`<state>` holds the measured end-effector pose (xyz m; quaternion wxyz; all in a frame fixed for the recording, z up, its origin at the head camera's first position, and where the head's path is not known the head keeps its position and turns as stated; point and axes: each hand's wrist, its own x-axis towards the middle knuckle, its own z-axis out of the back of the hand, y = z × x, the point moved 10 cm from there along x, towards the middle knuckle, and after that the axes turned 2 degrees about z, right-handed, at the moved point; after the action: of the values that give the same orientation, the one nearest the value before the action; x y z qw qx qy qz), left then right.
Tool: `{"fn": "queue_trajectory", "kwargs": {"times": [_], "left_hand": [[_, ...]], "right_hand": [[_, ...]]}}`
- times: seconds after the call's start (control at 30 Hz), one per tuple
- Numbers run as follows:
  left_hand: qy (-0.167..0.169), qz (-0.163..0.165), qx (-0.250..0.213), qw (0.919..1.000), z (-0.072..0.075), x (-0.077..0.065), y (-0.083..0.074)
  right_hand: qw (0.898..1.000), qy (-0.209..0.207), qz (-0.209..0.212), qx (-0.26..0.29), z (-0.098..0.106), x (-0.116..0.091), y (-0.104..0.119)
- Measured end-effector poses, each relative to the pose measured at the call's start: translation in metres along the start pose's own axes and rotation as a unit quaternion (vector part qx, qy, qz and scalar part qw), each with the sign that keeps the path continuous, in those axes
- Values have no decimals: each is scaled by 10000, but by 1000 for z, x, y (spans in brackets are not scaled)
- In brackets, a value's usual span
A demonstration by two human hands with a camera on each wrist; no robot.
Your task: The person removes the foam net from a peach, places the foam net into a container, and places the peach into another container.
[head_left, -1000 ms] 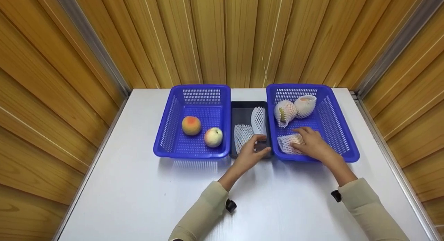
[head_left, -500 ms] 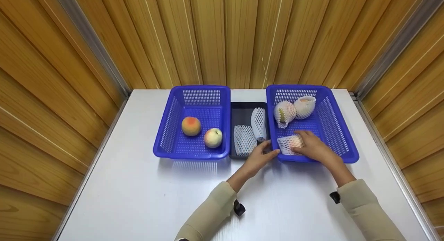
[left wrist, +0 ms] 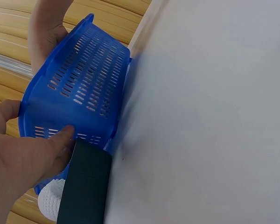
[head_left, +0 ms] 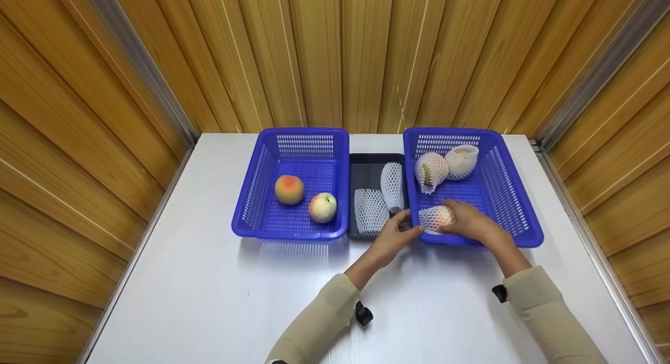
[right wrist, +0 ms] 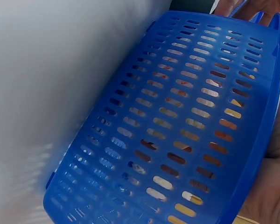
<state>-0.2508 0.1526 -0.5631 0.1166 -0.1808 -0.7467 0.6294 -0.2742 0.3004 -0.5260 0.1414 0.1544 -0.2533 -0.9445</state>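
Observation:
In the head view my right hand [head_left: 471, 222] reaches into the right blue basket [head_left: 515, 180] and holds a peach [head_left: 444, 217] in a white foam net, its fingers and thumb curled round the fruit's right side. The loose end of the net points left. My left hand [head_left: 390, 241] grips that basket's near left corner. In the left wrist view, one fingertip is at the rim and another lies on the outer wall. The basket wall [right wrist: 177, 107] hides the right hand's fingertips in the right wrist view.
Two more netted fruits [head_left: 432, 170] lie at the back of the right basket. Two foam nets [head_left: 370, 212] lie in a black tray [head_left: 365, 170] between the baskets. The left blue basket [head_left: 251, 196] holds two bare peaches [head_left: 289, 190]. Wood-patterned walls enclose the white table [head_left: 209, 280].
My left hand has moved right and down from over the black tray to the right basket's corner. The right hand stays at the netted peach, more of which now shows.

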Motion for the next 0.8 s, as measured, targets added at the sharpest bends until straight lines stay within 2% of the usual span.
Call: {"fn": "queue_trajectory", "kwargs": {"times": [0.2,0.33,0.6,0.8], "left_hand": [[45,213,-151,9996,-2,0,5],[5,405,-216,9989,-2,-1,9],[74,91,62,9999,1,-1,3],[159,86,314,9993,3,-2,3]], "right_hand": [[10000,-58,-73,-30,-2,1,-2],[9997,-240,15,-51,-3,2,-2],[9987,-491,160,-19,-3,4,2],[9985,-530,163,-7,-2,5,2]]}}
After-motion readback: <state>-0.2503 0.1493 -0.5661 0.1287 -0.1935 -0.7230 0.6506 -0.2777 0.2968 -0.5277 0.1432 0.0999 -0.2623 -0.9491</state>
